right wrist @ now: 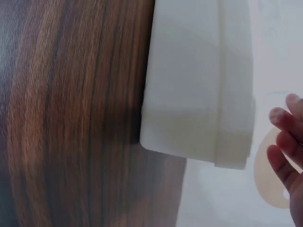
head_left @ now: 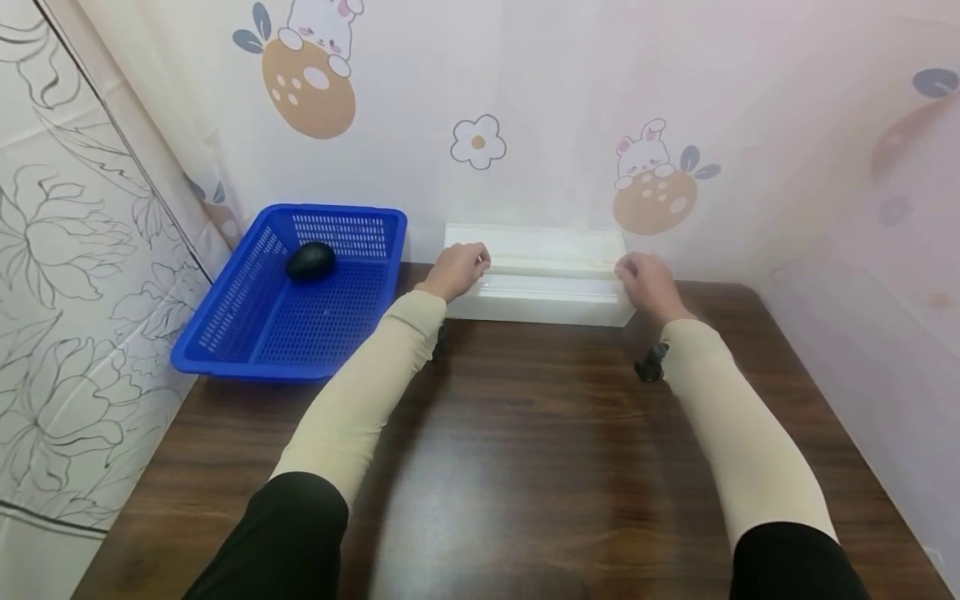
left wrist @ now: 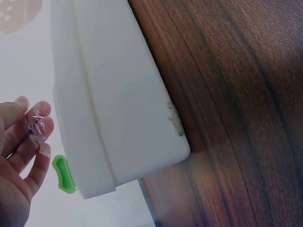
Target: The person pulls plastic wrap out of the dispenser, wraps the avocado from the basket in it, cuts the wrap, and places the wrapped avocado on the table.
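Observation:
A white cling film dispenser box (head_left: 536,312) stands at the back of the table, its lid raised against the patterned curtain. My left hand (head_left: 453,271) is over the box's left end and pinches crumpled clear cling film (left wrist: 37,126) between thumb and fingers. Just below those fingers, a green slide cutter (left wrist: 63,174) juts from the box's end. Over the right end, my right hand (head_left: 651,287) has its thumb and fingertips together, pinching the film's other side. The stretch of film between the hands is transparent and hardly shows.
Left of the box sits a blue plastic basket (head_left: 300,325) with a dark green avocado (head_left: 311,261) inside. A dark brown wooden table (head_left: 525,450) lies under everything. The patterned curtain (head_left: 540,108) hangs right behind the box, and a floral cloth (head_left: 67,275) hangs at the left.

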A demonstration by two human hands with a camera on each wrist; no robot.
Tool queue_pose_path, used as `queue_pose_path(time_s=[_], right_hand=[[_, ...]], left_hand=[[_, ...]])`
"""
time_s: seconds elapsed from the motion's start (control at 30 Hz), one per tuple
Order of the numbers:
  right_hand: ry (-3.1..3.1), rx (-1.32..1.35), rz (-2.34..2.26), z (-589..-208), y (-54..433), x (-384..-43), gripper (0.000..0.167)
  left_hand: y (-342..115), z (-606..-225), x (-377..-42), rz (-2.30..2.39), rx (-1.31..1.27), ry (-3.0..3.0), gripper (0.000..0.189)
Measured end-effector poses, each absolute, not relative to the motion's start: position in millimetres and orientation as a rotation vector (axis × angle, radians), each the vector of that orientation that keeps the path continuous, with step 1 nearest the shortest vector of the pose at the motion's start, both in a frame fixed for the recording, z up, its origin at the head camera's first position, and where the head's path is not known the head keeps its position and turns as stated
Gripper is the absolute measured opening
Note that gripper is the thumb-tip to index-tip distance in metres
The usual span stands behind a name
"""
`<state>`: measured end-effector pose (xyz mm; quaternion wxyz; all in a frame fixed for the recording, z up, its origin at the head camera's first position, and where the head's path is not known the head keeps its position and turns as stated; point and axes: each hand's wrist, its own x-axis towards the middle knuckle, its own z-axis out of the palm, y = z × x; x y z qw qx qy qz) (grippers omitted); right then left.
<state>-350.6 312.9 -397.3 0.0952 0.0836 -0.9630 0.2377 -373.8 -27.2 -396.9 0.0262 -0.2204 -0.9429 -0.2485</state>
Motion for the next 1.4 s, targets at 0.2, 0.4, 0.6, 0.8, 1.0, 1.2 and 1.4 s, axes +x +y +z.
queue_pose_path(time_s=[0.2,0.4,0.6,0.8,1.0,1.2,1.4], right_hand=[[-2.93,0.366,0.588,-392.1,314.7,-349.2,0.027],[-2.93,0.418,0.58,-391.1,315.7,-344.9,0.029],[-2.9,0.363,0.651,-389.4,313.9,-342.4,0.031],[-2.894,0.254,0.733,-389.0,314.8,-343.3,0.031],[-2.889,0.249,0.824,-390.6,311.1,-345.7,0.028],[-2.964,0.257,0.765,-389.5,312.8,-349.0,0.03],[-3.053,0.255,0.78,-386.8,311.0,-347.1,0.038]], left_hand=[[-28.5,-392.5,-374.0,-0.711,-0.734,-2.977,0.024],[-30.6,-389.0,-371.2,-0.68,-0.797,-2.998,0.023],[-31.1,-385.1,-368.9,-0.68,-0.8,-2.985,0.024],[-31.1,-384.4,-367.5,-0.671,-0.82,-2.938,0.024],[-35.3,-385.2,-366.7,-0.681,-0.848,-2.929,0.025],[-36.9,-385.5,-369.0,-0.651,-0.911,-2.93,0.026],[-36.2,-387.6,-371.1,-0.643,-0.88,-2.97,0.029]])
